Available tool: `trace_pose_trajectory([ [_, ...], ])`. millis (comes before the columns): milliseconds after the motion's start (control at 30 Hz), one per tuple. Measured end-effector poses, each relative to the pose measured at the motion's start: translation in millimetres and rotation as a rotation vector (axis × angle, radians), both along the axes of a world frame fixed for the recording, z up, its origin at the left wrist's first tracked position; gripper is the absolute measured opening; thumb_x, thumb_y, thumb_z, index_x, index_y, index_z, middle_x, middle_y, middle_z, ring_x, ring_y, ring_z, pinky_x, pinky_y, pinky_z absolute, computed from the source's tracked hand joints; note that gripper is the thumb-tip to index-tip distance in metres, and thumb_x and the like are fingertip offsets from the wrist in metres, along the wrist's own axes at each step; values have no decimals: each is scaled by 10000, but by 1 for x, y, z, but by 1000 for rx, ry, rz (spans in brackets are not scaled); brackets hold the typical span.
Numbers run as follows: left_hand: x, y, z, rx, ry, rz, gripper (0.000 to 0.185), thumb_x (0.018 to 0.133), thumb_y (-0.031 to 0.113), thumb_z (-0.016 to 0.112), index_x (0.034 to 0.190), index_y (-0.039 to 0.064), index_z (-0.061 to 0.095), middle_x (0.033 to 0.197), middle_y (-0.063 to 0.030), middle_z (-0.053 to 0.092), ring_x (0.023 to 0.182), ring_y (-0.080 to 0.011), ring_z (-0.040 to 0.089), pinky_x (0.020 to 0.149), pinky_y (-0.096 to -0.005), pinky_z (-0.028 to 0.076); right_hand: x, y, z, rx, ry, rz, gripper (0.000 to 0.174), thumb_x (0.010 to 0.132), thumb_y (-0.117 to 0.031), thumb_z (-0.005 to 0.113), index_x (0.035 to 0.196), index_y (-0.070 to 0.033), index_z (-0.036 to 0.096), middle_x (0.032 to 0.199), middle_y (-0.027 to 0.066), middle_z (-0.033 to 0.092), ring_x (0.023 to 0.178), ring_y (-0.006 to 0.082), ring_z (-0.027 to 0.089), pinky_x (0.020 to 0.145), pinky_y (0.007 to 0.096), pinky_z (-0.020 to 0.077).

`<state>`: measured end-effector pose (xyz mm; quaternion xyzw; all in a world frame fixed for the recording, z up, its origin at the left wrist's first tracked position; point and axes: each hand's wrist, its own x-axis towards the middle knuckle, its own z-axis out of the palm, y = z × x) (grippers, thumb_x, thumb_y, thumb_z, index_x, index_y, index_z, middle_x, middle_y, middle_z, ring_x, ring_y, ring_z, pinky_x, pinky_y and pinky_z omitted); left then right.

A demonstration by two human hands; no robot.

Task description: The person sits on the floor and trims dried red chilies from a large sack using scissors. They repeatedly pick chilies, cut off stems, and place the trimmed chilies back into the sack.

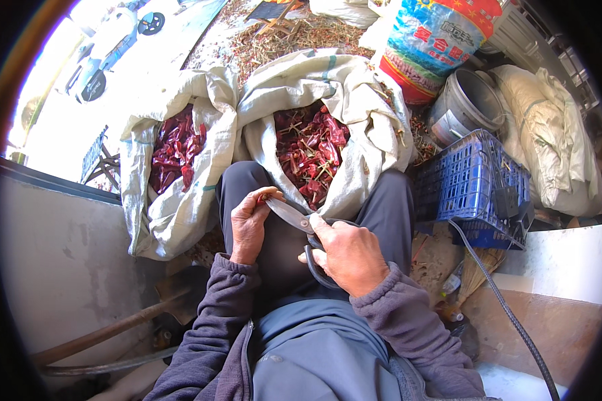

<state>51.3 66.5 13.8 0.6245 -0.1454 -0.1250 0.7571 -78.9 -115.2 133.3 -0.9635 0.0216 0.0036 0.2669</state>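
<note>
My left hand [251, 220] pinches a dried red chili pepper [262, 199], mostly covered by the fingers. Scissors [291, 216] with black handles are in my right hand [350, 250], and their blade tips touch the pepper at its stem end. Between my knees stands a white woven sack [291, 103], its rim rolled down, holding dried red chilies [313, 150] with pale stems. To its left, a second woven sack [180, 220] holds dark red chilies [173, 150]; few stems show there.
A blue plastic crate [469, 175] with a cable [501, 295] stands at the right, near a grey bucket [474, 100], a printed sack [431, 45] and a full pale sack [542, 135]. A wooden pole [105, 328] leans at the lower left. Folding stools [276, 20] and scattered stems lie beyond.
</note>
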Motion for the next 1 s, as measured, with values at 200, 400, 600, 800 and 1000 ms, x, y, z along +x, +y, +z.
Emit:
trace_pose_trajectory([
  [200, 0, 0, 1, -127, 127, 2, 328, 937, -104, 505, 1209, -24, 671, 1097, -114, 734, 1024, -189, 693, 941, -292, 530, 0, 13, -28, -124, -84, -31, 606, 817, -341, 804, 1336, -76, 636, 847, 120, 643, 672, 316, 696, 602, 414, 580],
  [400, 6, 9, 3, -229, 288, -21, 315, 930, -91, 513, 1202, -38, 662, 1086, -136, 727, 1016, -243, 708, 957, -348, 548, 5, 6, -60, -178, -277, 45, 625, 803, -341, 815, 1345, -90, 635, 868, 114, 651, 664, 296, 693, 593, 386, 585],
  [600, -13, 3, 1, -86, 384, -280, 235, 935, -73, 570, 1136, -26, 682, 990, -82, 726, 919, -165, 696, 859, -308, 566, 26, 25, -56, 567, -205, -33, 687, 771, -206, 836, 1397, -81, 583, 926, 128, 662, 754, 293, 680, 700, 377, 571],
  [800, -7, 2, 1, -204, 382, -67, 193, 996, -5, 595, 1178, 11, 658, 1007, -49, 688, 911, -136, 654, 864, -294, 542, 58, 5, -35, 441, -413, -100, 653, 763, -115, 826, 1374, -83, 598, 966, 127, 676, 840, 286, 693, 758, 397, 567],
  [1000, -6, 5, 5, -250, 410, -97, 271, 1031, 25, 544, 1294, 2, 604, 1044, -104, 689, 948, -195, 676, 928, -354, 550, 58, -38, -53, 230, -430, -324, 615, 725, -184, 914, 1259, -11, 661, 752, 109, 646, 632, 232, 630, 606, 367, 512],
])
